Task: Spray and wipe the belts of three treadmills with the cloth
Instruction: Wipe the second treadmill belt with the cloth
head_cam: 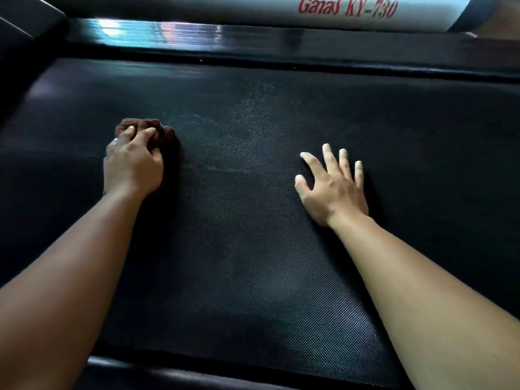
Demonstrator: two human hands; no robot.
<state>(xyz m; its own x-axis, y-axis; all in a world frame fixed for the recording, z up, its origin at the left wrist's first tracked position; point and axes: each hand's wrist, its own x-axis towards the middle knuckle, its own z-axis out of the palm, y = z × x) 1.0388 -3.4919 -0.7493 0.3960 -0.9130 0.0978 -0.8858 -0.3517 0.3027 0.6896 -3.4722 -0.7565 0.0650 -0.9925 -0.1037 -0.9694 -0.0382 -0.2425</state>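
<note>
A crumpled dark brown cloth (149, 130) lies bunched on the black textured rubber belt of a treadmill (247, 220), towards the left and far side of the belt. The left hand (132, 161) lies on top of the cloth, its fingers curled over the bunched fabric and gripping it against the belt, so that only the far part of the cloth shows beyond the fingertips. Just to the right of the cloth, a patch of fine pale droplets (247, 108) speckles the belt surface. The right hand (333, 184) rests flat on the belt well apart from the cloth, palm down, fingers straight and spread, holding nothing. Both bare forearms reach in from the near edge of the picture. Along the far side of the belt runs a glossy black side rail (253, 38) that reflects light. Beyond the rail lies a pale grey rounded frame tube (225, 7) bearing red lettering (347, 7) that reads "Ganas KY-730". A dark, shiny edge strip (168, 370) borders the near side of the belt.
</note>
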